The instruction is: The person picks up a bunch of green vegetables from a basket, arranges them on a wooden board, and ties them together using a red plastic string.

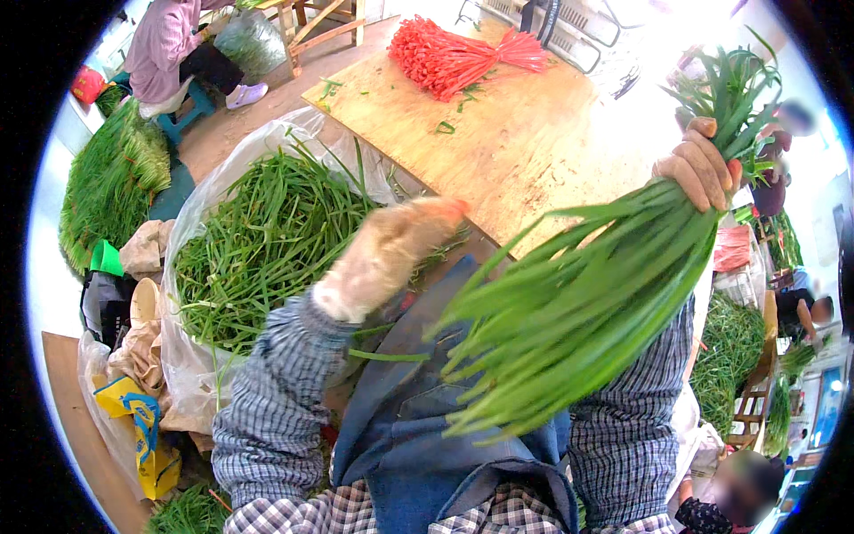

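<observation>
My right hand (698, 169), raised at the right over the table's edge, is closed round a thick bunch of garlic chives (587, 294). The long flat leaves fan down and to the left in front of my apron, and the other end of the bunch sticks up above my fist. My left hand (387, 254), in a pale glove with an orange-red fingertip, is smeared by motion. It is held between the bunch and a clear plastic bag (182, 267) full of loose green leaves (267, 236). Whether its fingers hold anything is not visible.
A wooden table (534, 116) bears a bundle of red ties (454, 58) and leaf scraps. At the far left a person (165, 44) sits beside a heap of greens (116, 178). Yellow-blue packaging (147, 436) lies at the lower left. More people and greens (725, 351) are at the right.
</observation>
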Demonstrator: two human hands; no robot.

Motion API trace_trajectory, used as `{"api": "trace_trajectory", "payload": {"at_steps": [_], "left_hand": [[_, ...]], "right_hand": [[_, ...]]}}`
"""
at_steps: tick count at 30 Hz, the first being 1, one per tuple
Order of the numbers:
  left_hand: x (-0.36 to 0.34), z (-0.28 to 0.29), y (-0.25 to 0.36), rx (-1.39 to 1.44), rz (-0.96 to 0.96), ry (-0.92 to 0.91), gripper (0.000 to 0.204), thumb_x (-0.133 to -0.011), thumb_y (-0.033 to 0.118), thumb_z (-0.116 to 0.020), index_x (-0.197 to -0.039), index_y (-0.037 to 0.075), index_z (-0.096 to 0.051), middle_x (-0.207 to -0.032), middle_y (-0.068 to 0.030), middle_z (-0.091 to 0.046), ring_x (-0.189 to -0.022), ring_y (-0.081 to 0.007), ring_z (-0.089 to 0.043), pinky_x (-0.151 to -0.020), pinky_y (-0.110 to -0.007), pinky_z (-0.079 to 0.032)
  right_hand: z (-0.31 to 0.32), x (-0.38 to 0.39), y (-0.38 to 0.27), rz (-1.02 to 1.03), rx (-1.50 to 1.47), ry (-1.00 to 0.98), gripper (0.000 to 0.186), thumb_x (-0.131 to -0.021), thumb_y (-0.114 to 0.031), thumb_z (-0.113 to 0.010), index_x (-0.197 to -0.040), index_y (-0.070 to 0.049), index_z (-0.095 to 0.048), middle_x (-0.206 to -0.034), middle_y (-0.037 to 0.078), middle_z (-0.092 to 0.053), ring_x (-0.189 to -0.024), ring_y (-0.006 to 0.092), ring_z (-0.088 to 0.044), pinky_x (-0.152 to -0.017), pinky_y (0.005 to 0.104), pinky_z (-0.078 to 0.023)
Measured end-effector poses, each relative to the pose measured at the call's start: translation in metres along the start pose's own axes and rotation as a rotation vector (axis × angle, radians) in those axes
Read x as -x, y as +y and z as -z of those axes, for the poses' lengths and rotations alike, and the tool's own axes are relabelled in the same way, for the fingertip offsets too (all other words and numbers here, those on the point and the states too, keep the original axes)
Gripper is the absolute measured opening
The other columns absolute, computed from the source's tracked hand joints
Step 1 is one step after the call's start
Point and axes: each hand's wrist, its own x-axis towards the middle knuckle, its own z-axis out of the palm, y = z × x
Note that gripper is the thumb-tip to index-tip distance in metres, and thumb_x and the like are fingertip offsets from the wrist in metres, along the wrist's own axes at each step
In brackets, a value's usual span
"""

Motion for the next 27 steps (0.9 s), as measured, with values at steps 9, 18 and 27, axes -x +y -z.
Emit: {"api": "trace_trajectory", "payload": {"at_steps": [9, 18, 27], "left_hand": [[0.012, -0.043, -0.057, 0.924, 0.208, -0.493, 0.069, -0.083, 0.049, -0.049, -0.131, 0.003, -0.032, -0.132, -0.0105, -0.037, -0.121, -0.0184, -0.035, -0.101, -0.032, -0.027], [0.011, -0.035, -0.038, 0.548, 0.459, -0.185, 0.051, -0.079, 0.026, -0.063, -0.119, 0.000, -0.045, -0.110, -0.0085, -0.055, -0.097, -0.0160, -0.051, -0.085, -0.030, -0.041], [0.000, -0.041, -0.053, 0.728, 0.675, -0.034, 0.042, -0.078, 0.017, -0.061, -0.112, -0.004, -0.048, -0.100, -0.0143, -0.060, -0.084, -0.0237, -0.060, -0.074, -0.036, -0.050]], "right_hand": [[0.024, -0.013, 0.024, -0.028, -0.100, -0.122, 0.045, -0.082, -0.006, -0.053, -0.116, 0.014, -0.031, -0.068, 0.003, -0.049, -0.058, 0.0126, -0.051, -0.053, 0.0234, -0.046], [0.112, 0.007, -0.010, -0.123, 0.928, 0.848, 0.035, -0.079, -0.020, -0.054, -0.104, 0.004, -0.052, -0.082, 0.009, -0.058, -0.065, 0.0156, -0.054, -0.059, 0.0275, -0.046], [0.082, 0.018, -0.086, -0.280, 1.903, 1.098, 0.040, -0.079, -0.026, -0.057, -0.108, 0.001, -0.053, -0.103, 0.012, -0.058, -0.093, 0.0188, -0.055, -0.075, 0.0316, -0.045]]}}
